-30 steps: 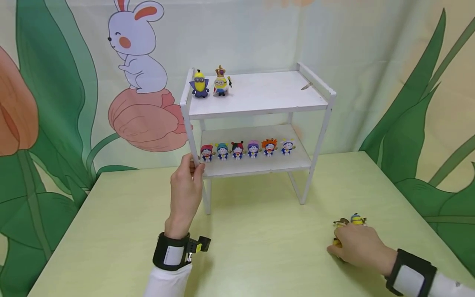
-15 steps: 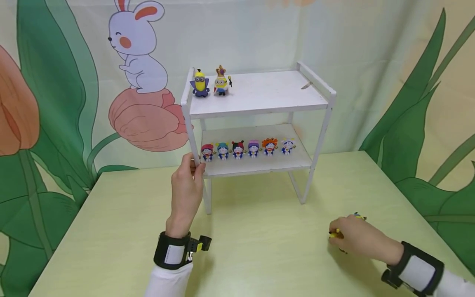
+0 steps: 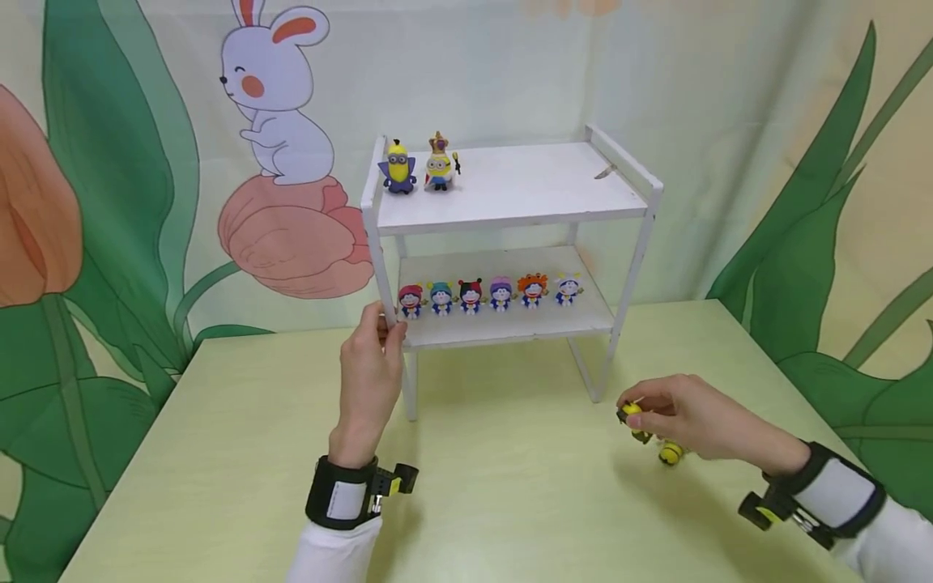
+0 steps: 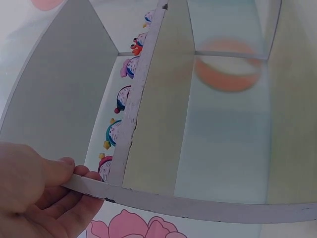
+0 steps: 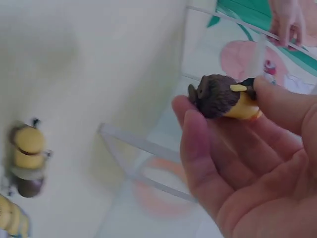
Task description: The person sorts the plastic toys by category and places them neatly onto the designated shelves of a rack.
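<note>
One small yellow figurine point(image 5: 223, 96), shaggy dark-brown at one end, pinched in the right hand point(image 3: 696, 417) above the tabletop point(image 3: 510, 494); left hand point(image 3: 368, 368) gripping the white shelf point(image 3: 528, 190) at its left post.

The right hand point(image 3: 685, 413) pinches a tilted, brown-topped yellow figurine point(image 5: 220, 98); the left point(image 3: 368, 372) grips the white shelf point(image 3: 521, 185).
</note>
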A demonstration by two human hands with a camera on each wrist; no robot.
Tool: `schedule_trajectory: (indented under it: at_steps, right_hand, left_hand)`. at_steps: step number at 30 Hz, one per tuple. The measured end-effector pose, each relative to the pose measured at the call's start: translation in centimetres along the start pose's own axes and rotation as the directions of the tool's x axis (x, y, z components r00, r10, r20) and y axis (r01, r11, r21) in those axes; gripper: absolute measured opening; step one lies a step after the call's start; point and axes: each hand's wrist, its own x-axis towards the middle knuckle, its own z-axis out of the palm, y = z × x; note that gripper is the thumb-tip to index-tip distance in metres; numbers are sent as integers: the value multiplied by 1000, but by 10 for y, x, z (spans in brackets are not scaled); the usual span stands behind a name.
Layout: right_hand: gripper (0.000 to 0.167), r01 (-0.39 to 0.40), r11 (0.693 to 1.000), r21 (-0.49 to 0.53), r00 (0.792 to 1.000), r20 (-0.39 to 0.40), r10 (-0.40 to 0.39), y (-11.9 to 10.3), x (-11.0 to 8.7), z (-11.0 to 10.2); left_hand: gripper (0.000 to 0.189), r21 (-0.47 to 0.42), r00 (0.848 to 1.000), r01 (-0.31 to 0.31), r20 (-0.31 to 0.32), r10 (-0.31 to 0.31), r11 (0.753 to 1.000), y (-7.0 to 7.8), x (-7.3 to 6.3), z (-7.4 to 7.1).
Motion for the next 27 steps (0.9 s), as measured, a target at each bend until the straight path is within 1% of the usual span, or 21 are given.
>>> schedule_trajectory:
  at_steps: [3,5,8,10,16,23,27]
  right_hand:
    - [27,7,999,38,1000,-8,-7,-7,5,-5]
    - [26,7,995,97,1000,-6,-7,-11,9,-9]
    - [25,2,979,203,1000,-1,-2,-16,15,-13]
    - [25,6,968,253,1000,-4,-5,-19,18,-15]
    - [24,21,962,273,999,-35,-12,-26,24,-17]
    - [29,6,931,365,999,-41,9,-29,25,-12]
    - [28,26,932,361,998,-67,-2,-32,27,-13]
  left_hand:
    - [24,1,1000,1,4,-1,1000,-1,-1,1]
    - [23,4,1000,-4,0,4,1000,-1,-1,0]
    - [24,2,1000,-5,-3,5,1000,0,-1,1]
    - [24,-4,1000,-3,-3,3,1000,0,-1,0]
    - [26,-3,1000,3,5,-3,1000,1,-1,0]
    - [27,2,1000,-1,1,1,1000,1,-1,0]
    - [28,-1,1000,3,4,-3,1000,1,-1,0]
